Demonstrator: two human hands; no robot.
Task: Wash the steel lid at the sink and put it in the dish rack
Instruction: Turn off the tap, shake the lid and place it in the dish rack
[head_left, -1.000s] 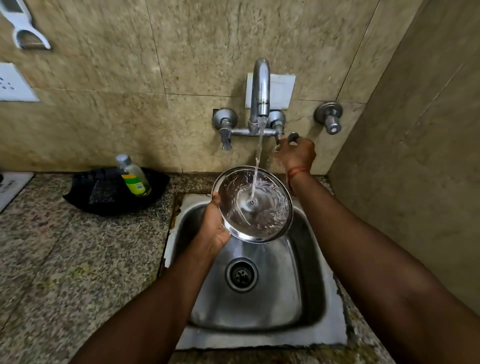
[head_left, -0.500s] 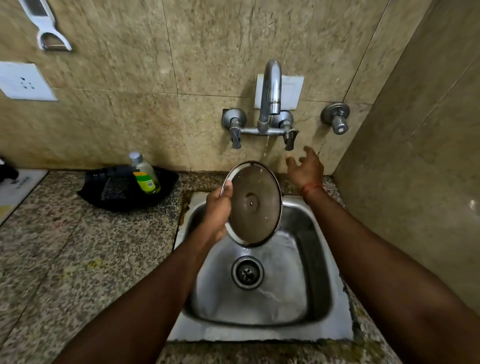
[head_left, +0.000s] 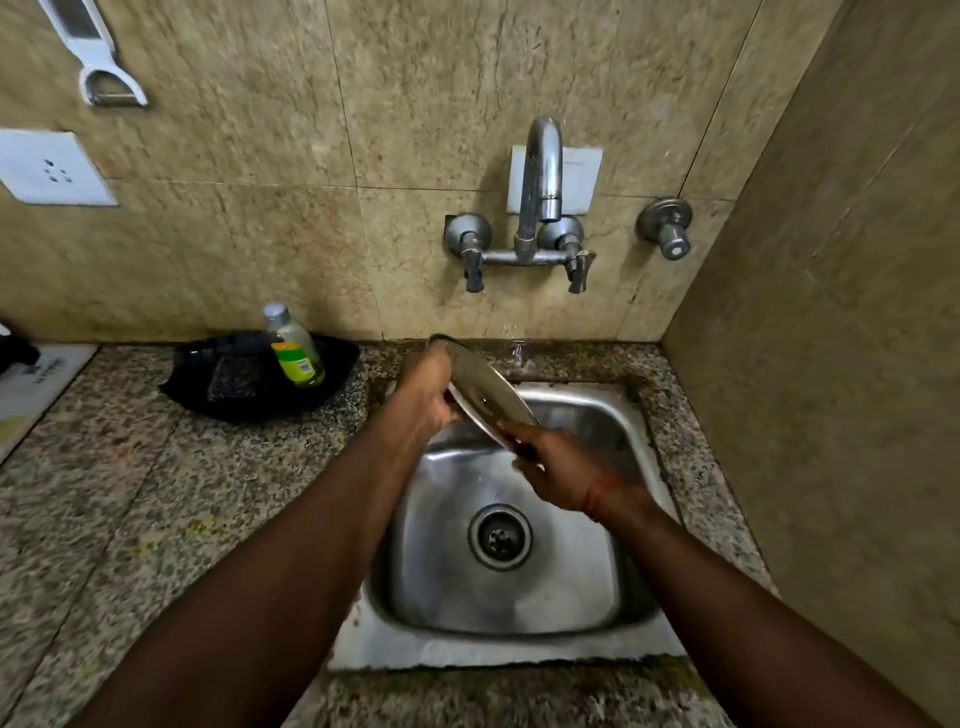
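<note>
So both hands grip the round shiny steel lid (head_left: 485, 392), tilted on edge over the steel sink's (head_left: 519, 644) far left corner: left hand (head_left: 423, 397) far rim, right hand (head_left: 558, 470) near rim.

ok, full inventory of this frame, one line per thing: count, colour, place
steel lid: 1, silver, tilted on edge above the sink's back left, held by both hands
sink: 1, steel, set in the counter, drain in the middle
tap: 1, chrome, on the wall above the sink, two handles below
wall valve: 1, chrome, right of the tap
bottle: 1, clear with green label, standing in the black tray
black tray: 1, black, on the counter left of the sink
wall socket: 1, white, left wall
peeler: 1, white, hanging top left
counter: 1, speckled granite
left hand: grips the lid's left rim
right hand: holds the lid's lower edge
</note>
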